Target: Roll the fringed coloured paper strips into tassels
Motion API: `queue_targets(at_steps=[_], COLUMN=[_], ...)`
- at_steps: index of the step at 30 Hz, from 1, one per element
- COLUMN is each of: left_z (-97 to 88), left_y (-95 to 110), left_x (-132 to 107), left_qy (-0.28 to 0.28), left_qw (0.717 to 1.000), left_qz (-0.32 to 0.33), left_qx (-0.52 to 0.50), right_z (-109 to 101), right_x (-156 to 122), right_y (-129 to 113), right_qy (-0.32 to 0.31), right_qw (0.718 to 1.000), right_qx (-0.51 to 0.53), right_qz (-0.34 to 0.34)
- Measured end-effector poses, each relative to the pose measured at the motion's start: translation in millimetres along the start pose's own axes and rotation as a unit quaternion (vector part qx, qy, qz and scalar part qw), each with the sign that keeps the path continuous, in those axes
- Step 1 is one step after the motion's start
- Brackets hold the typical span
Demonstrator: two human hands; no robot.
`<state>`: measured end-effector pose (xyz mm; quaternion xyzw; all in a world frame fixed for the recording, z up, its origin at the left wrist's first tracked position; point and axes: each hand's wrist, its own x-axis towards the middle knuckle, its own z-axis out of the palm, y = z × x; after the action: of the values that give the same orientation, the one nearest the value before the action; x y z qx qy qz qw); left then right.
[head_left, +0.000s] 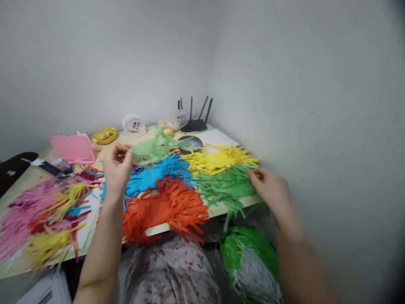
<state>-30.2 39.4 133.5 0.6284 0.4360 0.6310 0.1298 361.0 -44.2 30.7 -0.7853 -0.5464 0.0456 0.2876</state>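
No text is clear enough to read.

Router (196, 124) behind paper piles (171, 202) on table (158, 230); bag (249, 261) below edge.

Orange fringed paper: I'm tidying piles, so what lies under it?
The table edge shows beneath the orange fringed paper, and the blue fringed paper seems tucked under its far side; anything else is covered.

Crumpled pale green paper sheet (152, 150) held tilted above the tabletop (217, 208); darker green fringed paper (226, 185) lies flat at its right edge, strips overhanging.
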Motion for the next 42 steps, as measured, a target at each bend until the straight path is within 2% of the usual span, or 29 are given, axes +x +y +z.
queue_targets(at_steps=[1,2,3,5,7,9,12,14,19,22,27,32,33,38,42], left_z=[-6.8,-11.2,-14.2,-19.8,-29.2,-43.6,-66.0,-74.6,-73.3,-72.0,-77.5,-80.7,-80.8,-83.2,-89.3], left_y=[5,9,12,13,8,0,-13,-18,-19,-22,-35,-39,-38,-31,-25], left_x=[-10,-20,-31,-50,-64,-70,-73,-74,-79,-78,-64,-49,-47,-39,-33], left_qy=[-0.026,-0.05,-0.073,-0.119,-0.153,-0.167,-0.184,-0.197,-0.223,-0.227,-0.264,-0.289,-0.3,-0.348,-0.36], left_qw=[0.999,0.996,0.99,0.974,0.958,0.948,0.946,0.949,0.94,0.942,0.957,0.952,0.947,0.917,0.921], left_qz=[0.013,0.026,0.04,0.061,0.067,0.065,0.047,0.027,0.02,0.005,-0.053,-0.094,-0.108,-0.167,-0.13], left_qx=[0.035,0.074,0.114,0.18,0.232,0.265,0.264,0.246,0.258,0.249,0.112,-0.009,-0.037,-0.104,-0.079], right_z=[-1,0,3,16,34,53,74,82,88,80,52,35,34,34,29], right_x=[-13,-27,-41,-65,-79,-82,-78,-76,-73,-66,-48,-35,-34,-34,-33], right_y=[-34,-72,-109,-176,-223,-247,-256,-258,-267,-267,-259,-249,-246,-236,-229], right_qy=[0.061,0.105,0.119,0.094,0.063,0.039,0.007,-0.006,0.02,0.013,-0.041,-0.176,-0.187,-0.148,-0.176], right_qw=[0.996,0.981,0.958,0.906,0.881,0.878,0.879,0.873,0.864,0.869,0.885,0.876,0.873,0.877,0.851], right_qx=[0.046,0.093,0.123,0.157,0.154,0.129,0.09,0.074,0.042,0.03,0.116,0.205,0.215,0.248,0.3], right_qz=[-0.053,-0.135,-0.231,-0.382,-0.443,-0.46,-0.469,-0.482,-0.501,-0.494,-0.449,-0.4,-0.395,-0.384,-0.394])
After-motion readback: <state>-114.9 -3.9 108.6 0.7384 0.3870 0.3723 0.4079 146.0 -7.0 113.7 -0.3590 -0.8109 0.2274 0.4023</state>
